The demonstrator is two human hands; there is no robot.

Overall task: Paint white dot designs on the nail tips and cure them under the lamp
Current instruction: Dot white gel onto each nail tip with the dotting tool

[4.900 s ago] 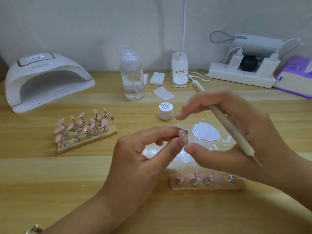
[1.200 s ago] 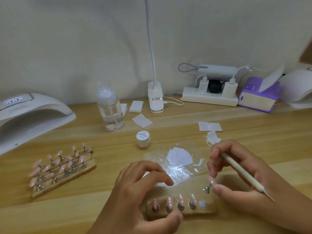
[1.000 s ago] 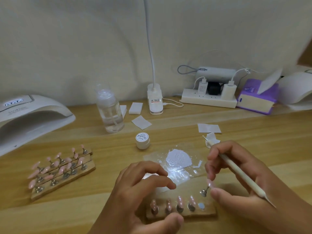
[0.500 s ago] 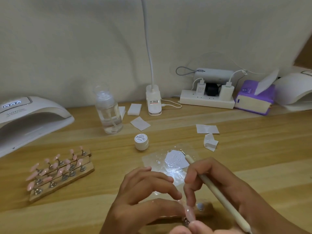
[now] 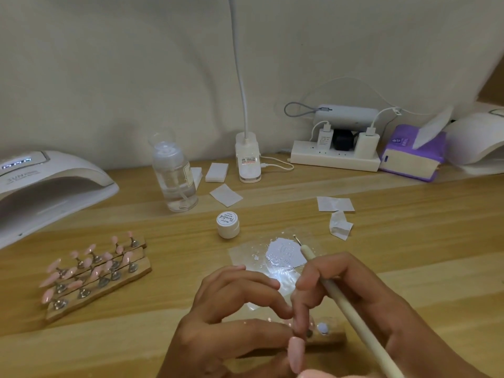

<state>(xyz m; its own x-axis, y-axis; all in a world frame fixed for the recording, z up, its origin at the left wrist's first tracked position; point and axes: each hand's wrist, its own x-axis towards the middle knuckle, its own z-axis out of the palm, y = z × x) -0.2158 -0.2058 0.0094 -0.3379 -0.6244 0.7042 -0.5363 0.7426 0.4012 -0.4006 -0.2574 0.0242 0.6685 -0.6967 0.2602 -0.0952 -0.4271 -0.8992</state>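
The long pale pink plastic nail tip point(image 5: 296, 353) sits low in the view, just in front of the small wooden holder strip point(image 5: 331, 336). It is probably light, thin and slippery, so hold its edges, not the shiny top. It looks smooth and glossy; no white dots show. The right hand point(image 5: 381, 309) pinches it and also grips the thin cream dotting stick point(image 5: 351, 305). The left hand point(image 5: 231, 317) curls round the strip.

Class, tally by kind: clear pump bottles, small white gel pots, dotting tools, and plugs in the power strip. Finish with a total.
Pump bottles: 1
Gel pots: 1
Dotting tools: 1
Plugs: 3
Total: 6
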